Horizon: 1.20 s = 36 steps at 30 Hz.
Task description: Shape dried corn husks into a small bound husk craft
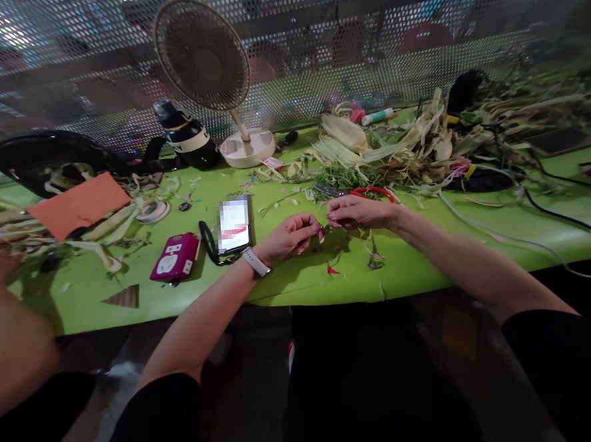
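Note:
Both my hands are close together above the green tabletop, fingers pinched. My left hand, with a pale watch strap on its wrist, closes on something small that I cannot make out. My right hand pinches just beside it, and what lies between its fingertips is too small to name. Below them lie a small red scrap and a sprig of greenery. Red-handled scissors rest behind my right hand, their handles partly hidden by it.
Left of my hands are a lit phone and a purple pouch. A fan and a black bottle stand at the back. Corn husks and leaves pile up right. A white cable crosses the right side. Another person's arm is far left.

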### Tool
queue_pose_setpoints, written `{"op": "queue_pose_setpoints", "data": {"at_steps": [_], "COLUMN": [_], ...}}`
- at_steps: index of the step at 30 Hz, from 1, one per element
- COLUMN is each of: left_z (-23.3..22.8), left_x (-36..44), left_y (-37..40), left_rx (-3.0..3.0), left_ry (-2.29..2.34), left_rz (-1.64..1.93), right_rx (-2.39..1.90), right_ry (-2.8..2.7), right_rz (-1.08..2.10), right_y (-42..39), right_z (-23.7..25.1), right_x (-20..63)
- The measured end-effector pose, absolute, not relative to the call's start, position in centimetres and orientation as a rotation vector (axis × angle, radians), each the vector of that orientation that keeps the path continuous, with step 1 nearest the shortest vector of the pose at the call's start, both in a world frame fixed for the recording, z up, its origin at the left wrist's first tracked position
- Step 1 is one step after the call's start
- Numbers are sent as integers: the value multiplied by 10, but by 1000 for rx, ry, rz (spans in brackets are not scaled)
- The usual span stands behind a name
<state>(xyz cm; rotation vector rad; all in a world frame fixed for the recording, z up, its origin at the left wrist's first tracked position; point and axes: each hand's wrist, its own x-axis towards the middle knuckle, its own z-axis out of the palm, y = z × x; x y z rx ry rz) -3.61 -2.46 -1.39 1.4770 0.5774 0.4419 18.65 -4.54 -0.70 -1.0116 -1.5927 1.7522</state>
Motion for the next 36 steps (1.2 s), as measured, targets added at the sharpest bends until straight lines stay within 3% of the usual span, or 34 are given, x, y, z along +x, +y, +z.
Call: {"op": "queue_pose_setpoints", "data": {"at_steps": [11,18,23,36], "left_z": [-19,-21,-21,-20], "left_x": [-37,-35,-35,-31], "left_y": [-16,-15,-18,-25], "left_rx": [1264,1273,1283,1536], "left_ry": [643,759,769,783], "left_rz": [542,604,570,512], "right_rx": [-953,-1101,-1134,-963], "right_ry": [-1491,-1641,-1715,-2056], "right_rz": [1649,1255,1182,629], "right_y": [-44,-49,-55,-54], "right_z": [-9,-3,4,-1], "right_x": [186,184,180,164]}}
